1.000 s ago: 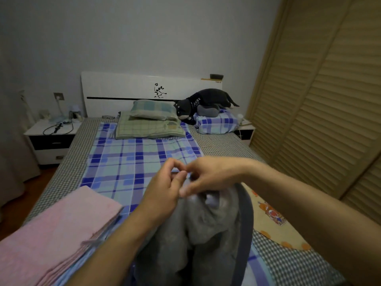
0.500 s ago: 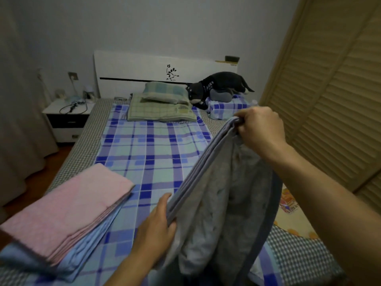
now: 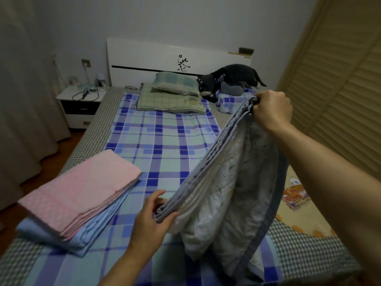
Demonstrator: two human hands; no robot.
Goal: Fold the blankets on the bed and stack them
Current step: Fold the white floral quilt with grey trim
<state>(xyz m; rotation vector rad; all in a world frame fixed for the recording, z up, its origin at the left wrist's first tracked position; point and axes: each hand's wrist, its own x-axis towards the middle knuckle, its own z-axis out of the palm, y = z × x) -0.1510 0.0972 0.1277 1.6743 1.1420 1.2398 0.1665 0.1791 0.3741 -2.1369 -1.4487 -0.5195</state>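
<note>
The right hand [image 3: 272,109] is raised high and far forward, its fingers curled tight round one end of the gathered edges of a grey-blue quilted blanket with a pale, leaf-printed lining [image 3: 233,195]; the left hand [image 3: 152,219] sits low and near the body, thumb and fingers pinching the other end of the same bundle of edges. The hands are well apart, so the stacked edges run taut on a slant between them while the rest of the blanket hangs below in a loose pouch, its lower part reaching the blue plaid sheet of the bed [image 3: 165,141]. Holding it stretched this way seems meant to line up the layers before the next fold. Off to the left of the left hand lies a folded pink textured blanket [image 3: 82,186] set squarely on a folded light-blue blanket [image 3: 82,242], a pile that looks ready to receive the one now held.
</note>
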